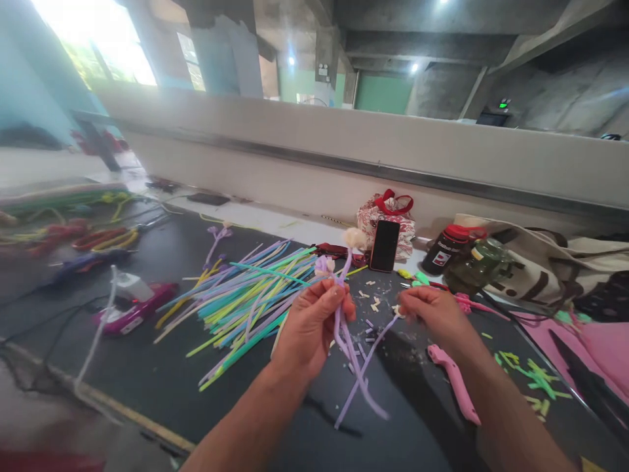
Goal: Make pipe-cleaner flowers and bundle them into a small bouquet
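My left hand [322,314] is closed around several purple pipe-cleaner stems, pinching them between thumb and fingers. Above that grip rise a cream pipe-cleaner flower [354,238] and a small purple-and-cream flower [324,265], while the bare stem ends [361,377] hang below it. To the right, the fingers of my right hand [427,308] are pinched together at the cream head of another purple-stemmed pipe-cleaner flower [371,354]. Its stem slants down to the left and passes behind the hanging stems. The fingers partly hide the flower head.
Loose pipe cleaners [255,301] lie left of my hands, small cut pieces [376,303] between them. A pink glue gun [455,383] lies near my right forearm. A phone [384,246], a black bottle [445,251] and a green bottle [479,265] stand behind. A purple-and-white device [132,305] sits left.
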{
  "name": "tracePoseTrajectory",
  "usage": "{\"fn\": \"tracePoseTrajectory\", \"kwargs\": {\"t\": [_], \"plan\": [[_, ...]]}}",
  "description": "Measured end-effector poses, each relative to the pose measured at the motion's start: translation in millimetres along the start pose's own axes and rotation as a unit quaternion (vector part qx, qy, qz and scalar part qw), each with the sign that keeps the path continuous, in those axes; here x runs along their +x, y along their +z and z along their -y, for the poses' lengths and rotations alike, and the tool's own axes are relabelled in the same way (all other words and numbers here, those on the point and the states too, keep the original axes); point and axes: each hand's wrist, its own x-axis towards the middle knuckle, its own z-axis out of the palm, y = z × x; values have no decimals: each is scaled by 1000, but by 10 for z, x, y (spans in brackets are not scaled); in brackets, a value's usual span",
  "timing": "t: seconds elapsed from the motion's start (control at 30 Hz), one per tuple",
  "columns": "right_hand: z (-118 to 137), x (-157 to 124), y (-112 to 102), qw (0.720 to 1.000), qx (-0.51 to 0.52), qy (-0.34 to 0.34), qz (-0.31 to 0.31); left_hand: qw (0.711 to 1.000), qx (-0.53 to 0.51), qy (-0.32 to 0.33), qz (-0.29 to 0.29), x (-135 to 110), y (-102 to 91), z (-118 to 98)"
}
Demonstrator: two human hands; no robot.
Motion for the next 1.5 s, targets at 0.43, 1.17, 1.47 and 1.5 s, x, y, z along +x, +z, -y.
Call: {"fn": "tracePoseTrajectory", "kwargs": {"t": [0.43,1.17,1.47,1.5], "plan": [[-373,200,487,966,-232,115,-24,997,33,-66,-30,93,-132,212],[356,-370,3,777,625,72,-8,995,88,-41,3,171,-50,142],[556,-462,178,836,544,25,-61,988,135,-8,78,178,62,202],[551,-450,186,839,539,20,-70,988,135,-6,77,179,65,210]]}}
